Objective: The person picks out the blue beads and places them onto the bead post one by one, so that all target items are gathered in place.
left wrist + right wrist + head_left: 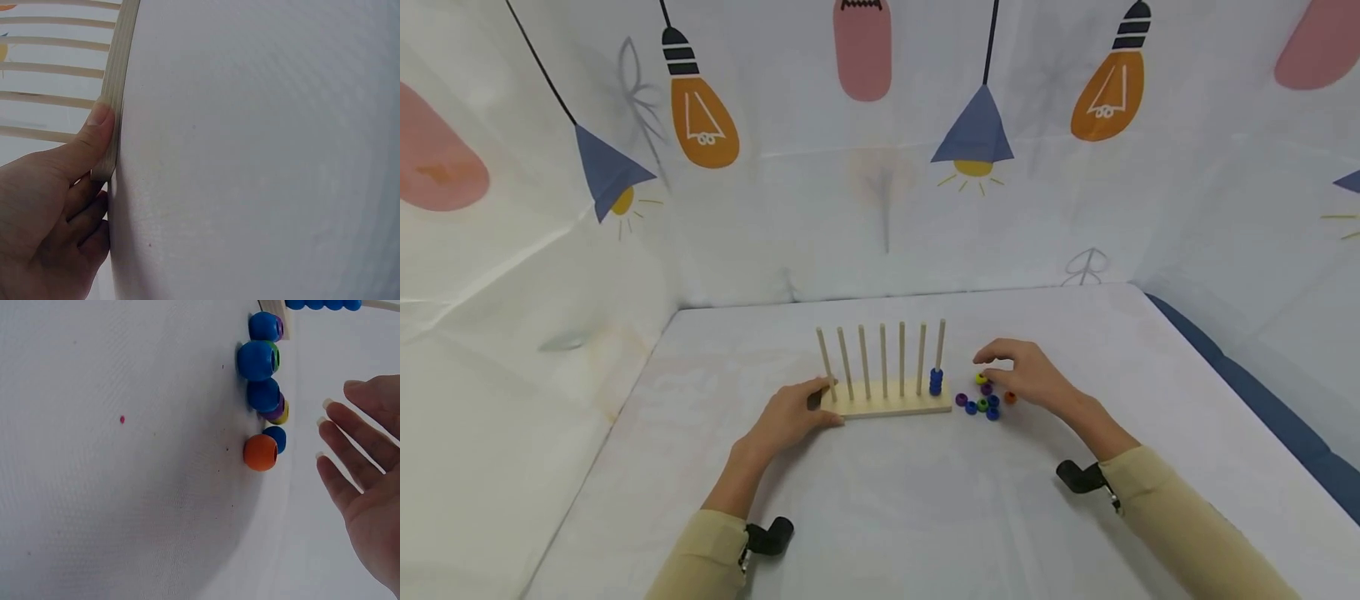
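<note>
Judged by how things lie, the work looks to be at an early stage: on the wooden peg rack (pixel 883 406), which sits near the middle of the worktop (pixel 887 517), only the peg at the three o'clock end carries a blue stack (pixel 936 382), while the other six bare pegs (pixel 883 358) hold nothing. Four beads of that stack show in the right wrist view, and much of its peg's length is free above them. What seems left is the cluster of loose beads (pixel 992 402) just beside the rack at three o'clock, with a yellow bead (pixel 981 378) at the cluster's twelve, an orange bead (pixel 1011 398) at its three and a purple bead (pixel 961 400) at its nine. The left hand (pixel 784 417) grips the rack's nine o'clock end, thumb against the near edge of the base. The right hand (pixel 1026 375) is at the cluster's two o'clock, its fingers parted and loosely bent, with nothing held. The rack is pale, plain wood: a flat, straight-edged bar with slim round dowels standing in a single row. The beads are rounded and squat, smooth and evenly coloured, with wide holes bored through them. Under everything, the worktop's white covering shows a fine weave-like grain and a few small specks; at twelve o'clock hangs a creased white sheet (pixel 887 208) printed with lamps and bulbs.
</note>
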`<state>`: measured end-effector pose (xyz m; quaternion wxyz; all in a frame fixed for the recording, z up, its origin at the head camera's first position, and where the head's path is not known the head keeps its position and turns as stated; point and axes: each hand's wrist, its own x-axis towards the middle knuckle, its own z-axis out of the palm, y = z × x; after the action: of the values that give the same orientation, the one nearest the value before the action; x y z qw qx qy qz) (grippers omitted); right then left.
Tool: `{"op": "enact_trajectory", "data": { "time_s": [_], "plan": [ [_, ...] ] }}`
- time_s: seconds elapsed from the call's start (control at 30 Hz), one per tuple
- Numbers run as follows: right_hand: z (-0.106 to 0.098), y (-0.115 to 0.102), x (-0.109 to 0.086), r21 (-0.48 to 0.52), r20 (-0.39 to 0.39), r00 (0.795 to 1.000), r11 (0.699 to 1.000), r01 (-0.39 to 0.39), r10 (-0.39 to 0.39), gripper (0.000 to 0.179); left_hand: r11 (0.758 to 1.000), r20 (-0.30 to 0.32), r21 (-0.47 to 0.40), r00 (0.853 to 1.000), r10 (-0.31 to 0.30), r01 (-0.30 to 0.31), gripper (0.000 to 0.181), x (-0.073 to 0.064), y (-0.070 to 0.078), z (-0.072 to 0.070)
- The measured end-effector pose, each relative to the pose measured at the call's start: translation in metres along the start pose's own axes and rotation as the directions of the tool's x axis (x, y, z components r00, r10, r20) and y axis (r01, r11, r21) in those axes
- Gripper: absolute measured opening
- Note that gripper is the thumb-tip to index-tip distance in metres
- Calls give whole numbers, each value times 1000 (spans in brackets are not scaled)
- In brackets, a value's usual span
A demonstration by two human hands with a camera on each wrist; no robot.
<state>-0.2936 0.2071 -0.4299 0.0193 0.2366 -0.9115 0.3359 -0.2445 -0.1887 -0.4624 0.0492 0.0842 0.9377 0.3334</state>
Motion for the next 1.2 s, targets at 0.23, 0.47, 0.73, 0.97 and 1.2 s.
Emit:
{"op": "enact_trajectory", "data": {
  "time_s": [0.23, 0.47, 0.73, 0.97, 1.2],
  "plan": [
    [-3, 5, 1, -46, 6, 1000, 999, 11, -11, 20, 1000, 5, 2, 1000, 6, -6, 72, 2, 1, -2],
    [-4, 11, 2, -85, 44, 999, 996, -27, 30, 25, 1000, 6, -2, 1000, 4, -4, 71, 2, 4, -2],
    [-6, 16, 6, -147, 88, 993, 987, -65, 79, 25, 1000, 7, 6, 1000, 7, -7, 71, 4, 5, -3],
    [-5, 22, 9, -133, 133, 987, 988, -76, 94, 26, 1000, 9, 3, 1000, 4, -4, 72, 3, 5, -4],
    [0, 27, 9, -122, 163, 978, 986, -112, 131, 25, 1000, 16, 2, 1000, -24, 24, 74, -1, 2, -2]
  ]
}}
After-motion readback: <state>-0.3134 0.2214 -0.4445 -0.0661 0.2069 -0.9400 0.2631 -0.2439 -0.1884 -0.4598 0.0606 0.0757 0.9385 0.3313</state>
